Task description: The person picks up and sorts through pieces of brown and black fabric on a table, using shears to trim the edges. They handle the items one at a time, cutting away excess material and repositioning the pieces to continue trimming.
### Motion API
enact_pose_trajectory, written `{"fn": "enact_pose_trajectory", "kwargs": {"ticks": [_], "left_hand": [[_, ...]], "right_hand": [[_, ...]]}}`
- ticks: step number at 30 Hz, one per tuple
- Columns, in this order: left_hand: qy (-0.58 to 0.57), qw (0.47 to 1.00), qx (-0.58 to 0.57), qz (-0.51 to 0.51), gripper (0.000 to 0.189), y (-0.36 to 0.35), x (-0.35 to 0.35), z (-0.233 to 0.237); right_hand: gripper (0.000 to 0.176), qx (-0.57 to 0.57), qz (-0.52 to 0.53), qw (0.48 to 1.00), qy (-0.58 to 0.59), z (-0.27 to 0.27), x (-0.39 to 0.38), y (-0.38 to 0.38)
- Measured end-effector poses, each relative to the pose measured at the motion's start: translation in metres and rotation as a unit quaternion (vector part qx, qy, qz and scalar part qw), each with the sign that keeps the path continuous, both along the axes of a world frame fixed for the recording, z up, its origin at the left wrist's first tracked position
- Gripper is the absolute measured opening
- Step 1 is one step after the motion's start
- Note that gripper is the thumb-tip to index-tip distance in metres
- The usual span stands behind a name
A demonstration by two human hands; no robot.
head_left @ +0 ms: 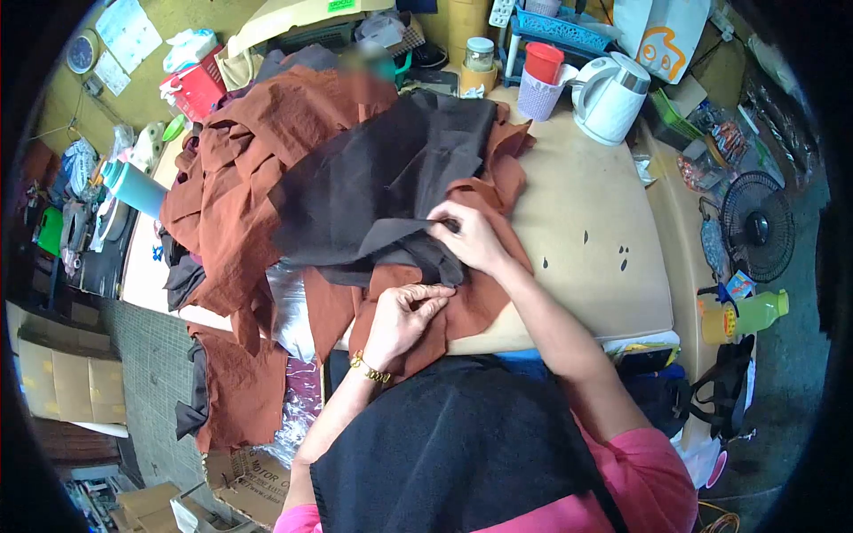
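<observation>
Head view: R grip (469, 238) has thumb + fingers pinched on a raised fold of dark cloth (378, 173). L grip (404, 322), just below/left of R, has thumb + index close together at the cloth's near corner; can't tell if anything's pinched, or which layer. Dark cloth lies on the worktop (586, 191), mainly far-left of R grip, over brown cloth (235, 169), which also shows under both grips + heaps up far left. R prob. lifts the fold so L can get at the edge; brown heap prob. sits off to the side for elbow room. Kettle (611, 99) well beyond R grip, far right, prob. kept away from the fabric. Orientation: dark cloth's long axis approx. diagonal, far-right to near-left, loose read b/c bunched; folded near corner points twd L fingertips.
</observation>
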State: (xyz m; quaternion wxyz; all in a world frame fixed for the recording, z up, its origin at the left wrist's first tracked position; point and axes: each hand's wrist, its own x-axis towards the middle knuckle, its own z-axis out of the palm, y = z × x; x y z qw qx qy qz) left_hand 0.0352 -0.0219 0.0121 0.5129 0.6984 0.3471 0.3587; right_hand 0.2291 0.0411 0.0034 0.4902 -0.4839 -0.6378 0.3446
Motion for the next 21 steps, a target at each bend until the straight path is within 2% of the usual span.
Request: {"fn": "enact_pose_trajectory", "kwargs": {"ticks": [1, 2, 4, 6, 7, 8, 10, 11, 13, 14, 17, 18, 19, 20, 21], "left_hand": [[-0.008, 0.998, 0.058, -0.007, 0.026, 0.006, 0.000, 0.002], [-0.008, 0.998, 0.059, -0.006, 0.026, 0.007, -0.004, 0.006], [-0.008, 0.975, -0.206, -0.086, 0.032, 0.008, -0.012, 0.025], [-0.029, 0.958, -0.251, -0.133, 0.038, 0.010, -0.012, 0.025], [-0.045, 0.943, -0.289, -0.156, 0.040, 0.008, -0.008, 0.028], [-0.061, 0.926, -0.326, -0.178, 0.041, 0.006, -0.003, 0.030], [-0.068, 0.919, -0.338, -0.190, 0.045, 0.004, 0.005, 0.029], [-0.092, 0.925, -0.324, -0.174, 0.046, 0.002, 0.010, 0.033], [-0.120, 0.932, -0.304, -0.155, 0.049, 0.002, 0.016, 0.030], [-0.121, 0.932, -0.305, -0.154, 0.049, 0.003, 0.017, 0.029], [-0.130, 0.933, -0.305, -0.140, 0.039, 0.003, 0.021, 0.032], [-0.183, 0.926, -0.295, -0.150, 0.033, 0.003, 0.022, 0.027], [-0.235, 0.915, -0.286, -0.160, 0.028, 0.001, 0.024, 0.023], [-0.234, 0.914, -0.289, -0.163, 0.028, -0.001, 0.024, 0.022], [-0.227, 0.917, -0.290, -0.153, 0.026, -0.003, 0.025, 0.023]], "right_hand": [[0.013, 0.033, -0.046, 0.998, -0.001, 0.005, 0.002, -0.010], [0.014, 0.044, -0.079, 0.995, 0.042, 0.002, 0.007, -0.020], [0.014, -0.036, -0.128, 0.991, 0.000, -0.001, 0.022, -0.043], [0.016, 0.009, -0.100, 0.990, -0.099, -0.005, 0.043, -0.046], [0.019, -0.022, -0.120, 0.989, -0.082, -0.002, 0.047, -0.044], [0.020, -0.024, -0.126, 0.978, -0.165, 0.004, 0.055, -0.043], [0.031, -0.017, -0.157, 0.972, -0.173, 0.039, 0.054, -0.053], [0.031, -0.016, -0.160, 0.971, -0.176, 0.046, 0.055, -0.057], [0.038, 0.089, -0.203, 0.972, -0.080, 0.054, 0.049, -0.078], [0.036, 0.124, -0.210, 0.965, -0.092, 0.064, 0.042, -0.095], [0.052, 0.040, -0.175, 0.979, -0.092, 0.080, 0.023, -0.139], [0.059, -0.005, -0.164, 0.983, -0.083, 0.088, 0.016, -0.146], [0.071, 0.013, -0.141, 0.981, -0.136, 0.078, 0.018, -0.145], [0.051, 0.024, -0.163, 0.978, -0.126, 0.077, 0.012, -0.142], [0.040, -0.007, -0.131, 0.986, -0.100, 0.070, 0.014, -0.139]]}}
